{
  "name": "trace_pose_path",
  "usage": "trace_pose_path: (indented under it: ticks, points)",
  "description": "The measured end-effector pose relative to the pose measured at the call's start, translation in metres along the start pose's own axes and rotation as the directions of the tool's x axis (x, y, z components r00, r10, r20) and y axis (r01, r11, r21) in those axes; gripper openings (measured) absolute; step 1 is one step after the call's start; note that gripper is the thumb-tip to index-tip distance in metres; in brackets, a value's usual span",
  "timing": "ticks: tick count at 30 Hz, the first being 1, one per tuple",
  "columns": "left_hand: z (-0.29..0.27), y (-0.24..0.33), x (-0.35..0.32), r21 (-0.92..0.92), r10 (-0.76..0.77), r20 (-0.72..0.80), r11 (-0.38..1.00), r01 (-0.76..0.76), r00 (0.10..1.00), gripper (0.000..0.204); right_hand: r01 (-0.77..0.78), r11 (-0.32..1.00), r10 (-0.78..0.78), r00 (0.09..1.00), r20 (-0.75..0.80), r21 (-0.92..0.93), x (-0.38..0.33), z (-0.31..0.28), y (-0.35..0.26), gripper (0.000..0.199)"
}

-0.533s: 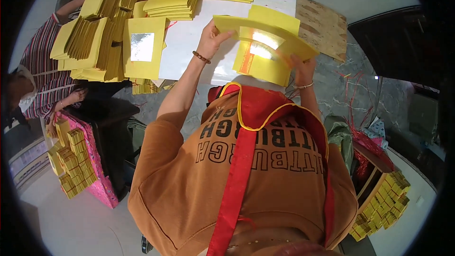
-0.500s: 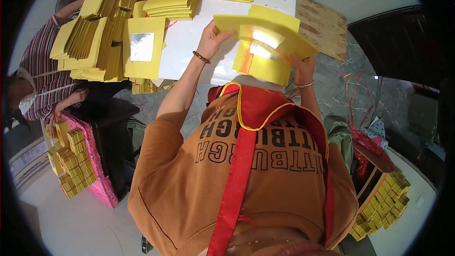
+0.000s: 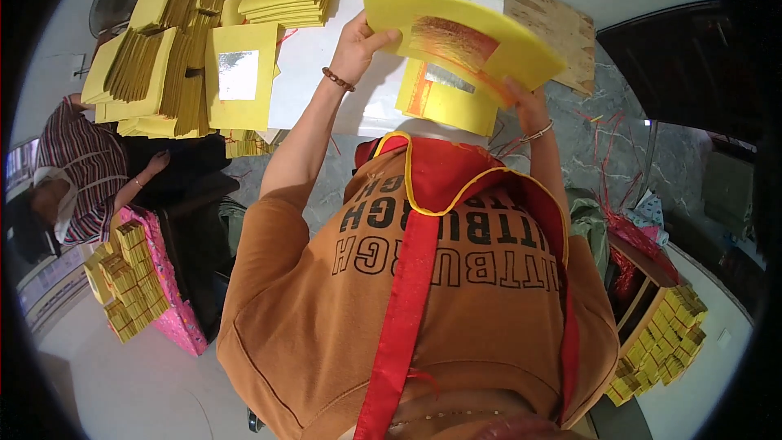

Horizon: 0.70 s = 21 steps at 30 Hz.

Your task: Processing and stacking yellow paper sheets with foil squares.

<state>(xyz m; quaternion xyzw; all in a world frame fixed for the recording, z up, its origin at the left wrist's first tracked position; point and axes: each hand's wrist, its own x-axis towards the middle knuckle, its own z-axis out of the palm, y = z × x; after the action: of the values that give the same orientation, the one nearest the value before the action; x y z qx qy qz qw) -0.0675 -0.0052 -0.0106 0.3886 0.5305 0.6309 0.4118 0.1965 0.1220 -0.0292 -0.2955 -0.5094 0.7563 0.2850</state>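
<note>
A sheet of yellow paper (image 3: 525, 49) with a shiny foil patch hangs bowed between my two hands. My left hand (image 3: 358, 47) pinches its left end, thumb on top. At the opposite end my right hand (image 3: 528, 107) grips the lower right corner, its fingers partly hidden by the paper. Beneath it, a second yellow sheet (image 3: 460, 114), with a silver patch and an orange strip, lies at the near table edge, partly covered. Left of my left hand lies another yellow sheet (image 3: 216, 114) with a silver square.
Thick stacks of yellow paper (image 3: 285, 4) crowd the back and left of the white table (image 3: 314, 73). A person in a striped top (image 3: 77, 147) is at the left, by tied yellow bundles (image 3: 134, 281). More bundles (image 3: 672, 334) sit low at right, near red strings (image 3: 623, 257).
The held sheet has tilted up and bowed, its right end swinging outward, uncovering less of the sheet beneath. The person at left has drawn an arm back from the stacks and shifted nearer.
</note>
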Motion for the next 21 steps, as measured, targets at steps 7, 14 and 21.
trace_pose_path:
  ticks: [7, 14, 21]
  points:
    - [-0.006, -0.026, 0.002, 0.073, -0.061, -0.021, 0.995, 0.063, 0.998, 0.029, 0.016, 0.978, -0.023, 0.999, -0.030, -0.206, 0.009, -0.002, 0.025, 0.028]
    - [0.017, 0.002, -0.004, 0.926, 0.640, 0.108, 0.212, -0.311, 0.760, 0.058, -0.044, 0.956, 0.095, 0.982, -0.165, 0.290, 0.002, 0.013, 0.037, 0.031]
    - [0.081, -0.018, -0.034, 0.899, 0.420, 0.394, 0.009, -0.438, 0.818, 0.061, -0.133, 0.815, 0.269, 0.949, -0.164, 0.565, -0.014, 0.032, 0.027, 0.033]
